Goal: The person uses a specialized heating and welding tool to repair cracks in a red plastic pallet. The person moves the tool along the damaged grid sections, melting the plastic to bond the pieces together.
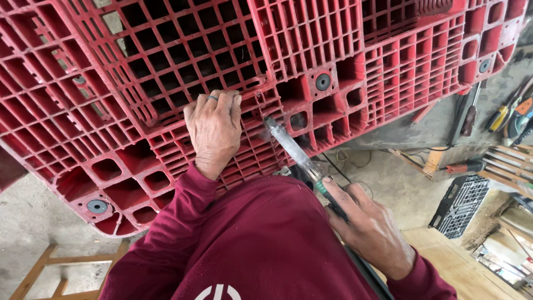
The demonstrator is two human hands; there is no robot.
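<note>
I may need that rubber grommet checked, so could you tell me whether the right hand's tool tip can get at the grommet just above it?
Probably yes: the tool in the right hand points toward the grommet, with only open pallet ribs between.

This is a workshop, likely a rough repair space. A bare concrete floor (33, 222) shows at 8 o'clock and again at 3 o'clock. Hand tools (508, 116), among them pliers and a screwdriver (469, 116), lie loose on the ground at 2 o'clock. A black plastic crate (459, 205) sits at 4 o'clock beside wooden slats (511, 166). A wooden frame (50, 272) stands at 7 o'clock. A large red plastic pallet (166, 66), scuffed and dusty, fills the upper half from 9 to 2 o'clock.
</note>
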